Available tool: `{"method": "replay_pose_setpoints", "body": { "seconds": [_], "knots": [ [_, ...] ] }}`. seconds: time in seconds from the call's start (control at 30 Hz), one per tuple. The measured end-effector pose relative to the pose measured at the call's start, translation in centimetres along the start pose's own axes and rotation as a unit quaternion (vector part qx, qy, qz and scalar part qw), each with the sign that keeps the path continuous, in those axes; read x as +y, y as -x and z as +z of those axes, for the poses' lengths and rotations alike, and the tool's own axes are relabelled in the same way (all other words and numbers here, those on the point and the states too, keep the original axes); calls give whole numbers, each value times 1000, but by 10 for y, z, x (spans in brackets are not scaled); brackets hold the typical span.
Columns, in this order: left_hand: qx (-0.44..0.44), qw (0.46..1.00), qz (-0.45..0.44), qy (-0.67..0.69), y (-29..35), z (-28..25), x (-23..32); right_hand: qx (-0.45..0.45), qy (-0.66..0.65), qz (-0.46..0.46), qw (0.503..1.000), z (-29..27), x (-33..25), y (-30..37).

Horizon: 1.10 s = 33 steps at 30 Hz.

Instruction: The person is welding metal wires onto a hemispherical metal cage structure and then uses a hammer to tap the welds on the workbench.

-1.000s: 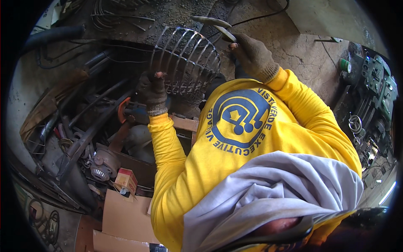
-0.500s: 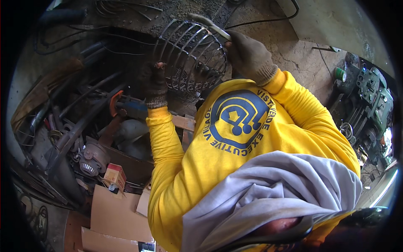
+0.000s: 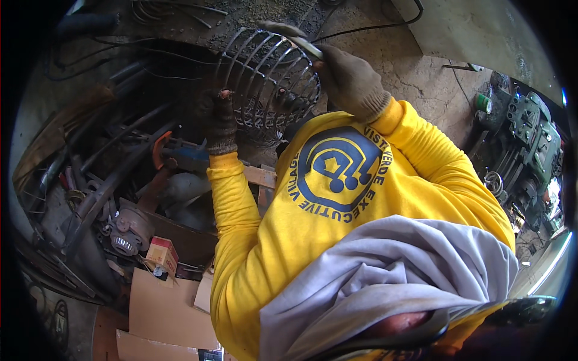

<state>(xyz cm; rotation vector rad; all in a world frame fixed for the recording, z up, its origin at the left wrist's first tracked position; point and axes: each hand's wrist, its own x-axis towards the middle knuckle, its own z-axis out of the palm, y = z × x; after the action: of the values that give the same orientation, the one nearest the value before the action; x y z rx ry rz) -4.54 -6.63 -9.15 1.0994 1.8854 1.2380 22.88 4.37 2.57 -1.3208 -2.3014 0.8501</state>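
Ahead of me is a round cage (image 3: 262, 71) of curved, shiny metal bars, with finer bars or wire toward its near side. My left hand (image 3: 220, 119), in a dark worn glove with a bare fingertip showing, is closed at the cage's left rim; most of its fingers are lost in shadow. At the cage's upper right, my right hand (image 3: 350, 79) in a brown knit glove is wrapped round a slim tool (image 3: 306, 46) with a pale handle and a darker, curved far end. That end lies over the cage's top rim; whether it touches the bars I cannot tell.
Metal bars and scrap (image 3: 90, 198), an orange-handled tool (image 3: 160, 150) and a small box (image 3: 162, 256) crowd the left. Cardboard (image 3: 162, 313) lies lower left. A green machine part (image 3: 533, 132) and a green can (image 3: 483, 103) stand right. A black cable (image 3: 373, 29) crosses the far floor.
The whole view has shifted slightly to the left. My right hand and the tool have moved a little left along the cage's top rim. Both hands keep their grip.
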Motion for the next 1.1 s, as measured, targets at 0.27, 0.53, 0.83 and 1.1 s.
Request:
{"method": "replay_pose_setpoints", "body": {
  "seconds": [0.27,0.53,0.83,1.1],
  "knots": [
    [28,998,37,-44,2,4,6,-1,-23,21,1000,-4,-8,-3],
    [-4,999,28,-45,4,-3,13,-60,32,32,997,-4,-6,-6],
    [2,969,155,-192,13,-18,28,20,-130,201,971,-17,13,-8],
    [130,892,346,-260,10,-35,88,17,-153,218,964,-24,40,0]
  ]
}}
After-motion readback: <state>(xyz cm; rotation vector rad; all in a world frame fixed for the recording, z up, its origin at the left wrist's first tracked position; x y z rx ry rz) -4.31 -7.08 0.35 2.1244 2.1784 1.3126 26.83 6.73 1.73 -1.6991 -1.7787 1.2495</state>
